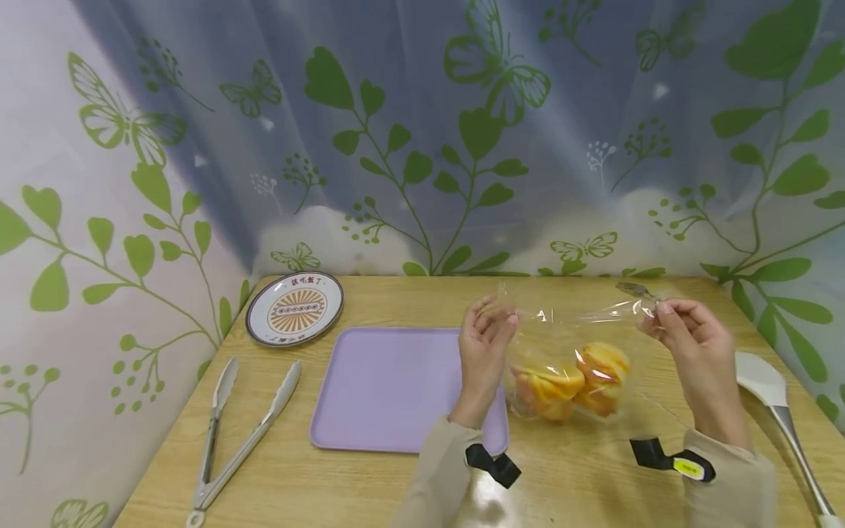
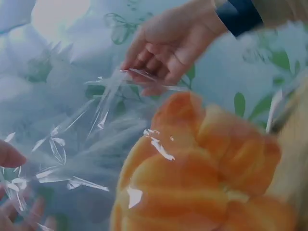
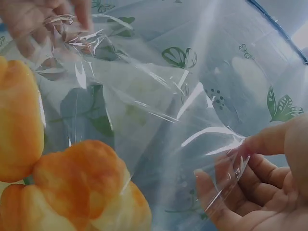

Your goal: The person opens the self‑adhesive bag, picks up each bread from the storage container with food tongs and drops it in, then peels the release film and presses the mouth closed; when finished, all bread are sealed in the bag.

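Note:
A clear plastic bag (image 1: pixel 548 334) stretches between the two hands, with orange-yellow bread rolls (image 1: pixel 602 374) in its lower part. My left hand (image 1: pixel 485 348) pinches its upper left corner, close by the right end of the purple tray. At the opposite upper corner, my right hand (image 1: pixel 700 352) grips the film between thumb and fingers. The right wrist view shows the film (image 3: pixel 211 139) drawn tight toward the right thumb. Glossy rolls (image 2: pixel 183 173) fill the lower middle of the left wrist view, seen through the plastic.
A purple tray (image 1: pixel 383 389) lies mid-table, partly behind the left forearm. Metal tongs (image 1: pixel 244 447) stand spread at the left, below a patterned plate (image 1: pixel 295 308). A fork (image 1: pixel 635 290) shows behind the right hand. A white-headed spoon (image 1: pixel 766 378) lies along the right edge.

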Demonstrator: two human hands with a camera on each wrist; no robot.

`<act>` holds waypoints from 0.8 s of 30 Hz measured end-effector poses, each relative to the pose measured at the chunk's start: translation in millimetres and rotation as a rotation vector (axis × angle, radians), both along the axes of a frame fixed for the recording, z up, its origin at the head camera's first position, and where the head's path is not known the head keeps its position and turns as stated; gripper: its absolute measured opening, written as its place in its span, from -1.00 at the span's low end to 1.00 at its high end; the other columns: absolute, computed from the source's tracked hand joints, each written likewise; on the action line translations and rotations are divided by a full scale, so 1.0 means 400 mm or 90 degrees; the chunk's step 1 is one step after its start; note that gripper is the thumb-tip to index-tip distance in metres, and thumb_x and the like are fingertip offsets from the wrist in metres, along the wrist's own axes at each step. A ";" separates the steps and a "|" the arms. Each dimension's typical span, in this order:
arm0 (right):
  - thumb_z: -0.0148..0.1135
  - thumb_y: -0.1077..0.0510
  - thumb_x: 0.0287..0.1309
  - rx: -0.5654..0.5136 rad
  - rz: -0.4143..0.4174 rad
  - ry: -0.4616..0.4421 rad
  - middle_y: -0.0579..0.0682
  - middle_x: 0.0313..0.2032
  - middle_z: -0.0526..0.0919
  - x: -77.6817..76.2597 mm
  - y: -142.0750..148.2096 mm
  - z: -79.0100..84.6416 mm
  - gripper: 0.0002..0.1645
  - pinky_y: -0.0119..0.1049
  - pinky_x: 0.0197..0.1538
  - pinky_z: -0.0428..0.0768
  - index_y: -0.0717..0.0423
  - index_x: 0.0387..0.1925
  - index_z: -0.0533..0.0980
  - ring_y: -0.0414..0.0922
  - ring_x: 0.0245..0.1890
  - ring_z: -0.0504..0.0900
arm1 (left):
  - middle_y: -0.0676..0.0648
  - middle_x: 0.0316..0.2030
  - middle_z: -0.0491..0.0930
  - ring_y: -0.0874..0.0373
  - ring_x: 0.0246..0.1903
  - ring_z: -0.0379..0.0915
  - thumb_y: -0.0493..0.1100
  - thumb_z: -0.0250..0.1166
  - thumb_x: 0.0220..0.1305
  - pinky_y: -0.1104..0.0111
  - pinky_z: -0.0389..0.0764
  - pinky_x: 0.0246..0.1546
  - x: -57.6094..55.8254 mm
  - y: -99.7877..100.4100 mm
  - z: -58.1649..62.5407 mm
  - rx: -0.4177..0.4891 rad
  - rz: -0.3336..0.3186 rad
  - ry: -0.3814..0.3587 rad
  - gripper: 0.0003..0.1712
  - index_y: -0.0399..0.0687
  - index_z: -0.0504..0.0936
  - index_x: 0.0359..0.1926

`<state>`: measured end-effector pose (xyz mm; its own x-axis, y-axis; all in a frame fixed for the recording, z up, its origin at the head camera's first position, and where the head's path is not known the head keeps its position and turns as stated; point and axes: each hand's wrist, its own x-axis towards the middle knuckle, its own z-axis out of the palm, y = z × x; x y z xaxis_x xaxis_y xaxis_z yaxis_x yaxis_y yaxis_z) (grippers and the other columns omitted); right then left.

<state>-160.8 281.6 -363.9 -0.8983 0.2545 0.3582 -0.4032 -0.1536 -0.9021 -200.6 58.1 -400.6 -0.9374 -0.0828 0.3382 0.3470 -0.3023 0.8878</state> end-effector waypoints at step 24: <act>0.05 0.34 0.36 0.046 0.043 0.053 -0.15 -0.33 0.67 -0.004 -0.028 0.008 -0.87 -0.57 -0.14 0.61 0.13 -0.22 0.52 -0.32 -0.29 0.64 | 0.29 -0.21 0.74 0.46 -0.24 0.61 0.11 0.19 0.36 0.31 0.40 0.21 -0.018 0.087 0.171 -0.836 0.155 0.409 -0.78 0.27 0.75 -0.18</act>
<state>-162.2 270.5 -360.9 -0.8792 0.1650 0.4469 -0.4676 -0.1192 -0.8759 -207.8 92.8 -332.2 -0.6099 0.4741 0.6350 0.7001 0.6978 0.1515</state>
